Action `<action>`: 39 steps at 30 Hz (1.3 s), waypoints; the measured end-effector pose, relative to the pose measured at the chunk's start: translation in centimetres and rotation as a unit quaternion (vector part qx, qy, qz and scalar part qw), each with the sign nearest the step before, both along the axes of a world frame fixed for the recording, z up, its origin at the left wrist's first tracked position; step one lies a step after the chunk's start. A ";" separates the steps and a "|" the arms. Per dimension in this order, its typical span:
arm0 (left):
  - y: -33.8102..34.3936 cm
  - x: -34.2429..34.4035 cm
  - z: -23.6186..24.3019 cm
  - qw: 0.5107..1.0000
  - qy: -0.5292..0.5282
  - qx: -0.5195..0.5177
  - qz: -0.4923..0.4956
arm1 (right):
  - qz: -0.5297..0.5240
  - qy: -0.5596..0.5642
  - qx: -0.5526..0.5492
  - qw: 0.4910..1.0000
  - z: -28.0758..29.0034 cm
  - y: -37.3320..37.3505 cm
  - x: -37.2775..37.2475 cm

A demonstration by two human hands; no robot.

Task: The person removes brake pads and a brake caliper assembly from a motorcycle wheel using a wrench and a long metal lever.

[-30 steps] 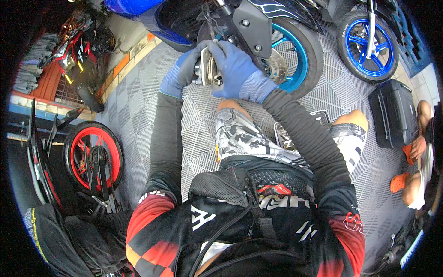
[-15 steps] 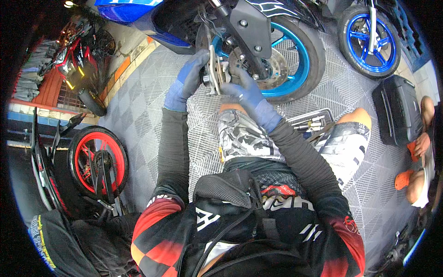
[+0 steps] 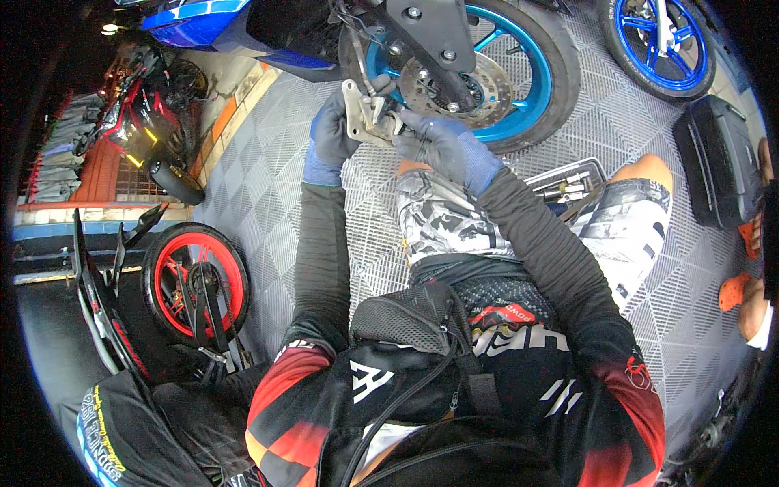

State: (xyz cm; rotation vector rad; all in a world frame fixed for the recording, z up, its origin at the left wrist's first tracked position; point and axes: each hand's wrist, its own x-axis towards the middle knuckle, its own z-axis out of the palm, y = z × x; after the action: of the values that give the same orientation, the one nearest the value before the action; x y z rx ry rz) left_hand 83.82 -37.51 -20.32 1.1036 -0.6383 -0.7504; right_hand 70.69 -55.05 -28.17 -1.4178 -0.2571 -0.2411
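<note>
Both gloved hands are at a metal brake caliper (image 3: pixel 361 122) held beside the motorcycle's turquoise wheel (image 3: pixel 531 89). My left hand (image 3: pixel 331 136) grips it from the left, with fingers partly behind its flat plate. My right hand (image 3: pixel 442 146) pinches its right side, and the fingertips cover that edge. A hose (image 3: pixel 359 53) runs down to the caliper from the bike above. The drilled brake disc (image 3: pixel 491 93) on the wheel is just right of the caliper, apart from it.
An open tool tray (image 3: pixel 568 180) with sockets lies by my right leg. Farther right stand a black case (image 3: pixel 714 158) and a blue wheel (image 3: pixel 661 49). A red wheel (image 3: pixel 195 280) is at left, near a person's dark sleeve (image 3: pixel 203 418). Grey tiles (image 3: pixel 260 162) cover the floor.
The caliper has turned, so its flat plate now faces me more instead of showing edge-on. Both hands shifted with it, and the whole view has moved slightly.
</note>
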 end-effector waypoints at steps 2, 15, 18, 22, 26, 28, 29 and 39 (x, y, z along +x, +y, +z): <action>2.0 0.3 -0.1 0.999 0.026 -0.027 0.027 | 0.077 0.170 0.324 0.928 3.2 1.7 -0.7; -0.7 -5.9 4.1 0.685 -0.505 0.365 0.377 | 0.143 0.217 0.346 0.902 1.7 2.7 2.1; -1.8 -6.0 3.4 0.650 -0.495 0.440 0.373 | 0.133 0.200 0.325 0.915 0.9 2.3 2.7; -2.3 -5.7 1.7 0.628 -0.495 0.447 0.402 | 0.084 0.276 0.258 0.922 2.1 1.5 3.0; -2.2 -5.3 1.3 0.577 -0.534 0.437 0.437 | 0.027 0.247 0.171 0.953 2.3 2.4 2.4; -2.9 -4.7 1.4 0.569 -0.541 0.443 0.433 | 0.111 0.212 0.338 0.910 0.4 2.1 3.0; -3.2 -4.5 1.4 0.558 -0.547 0.448 0.433 | 0.109 0.213 0.340 0.909 -0.3 1.7 3.4; -3.5 -4.8 1.5 0.538 -0.535 0.464 0.457 | 0.249 0.165 0.479 0.825 -3.6 1.1 4.8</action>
State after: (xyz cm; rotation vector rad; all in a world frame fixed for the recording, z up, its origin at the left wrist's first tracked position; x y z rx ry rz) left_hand 79.05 -41.00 -18.87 2.6479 -0.4650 0.8191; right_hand 75.53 -53.94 -31.78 -0.3361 -0.1662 0.2937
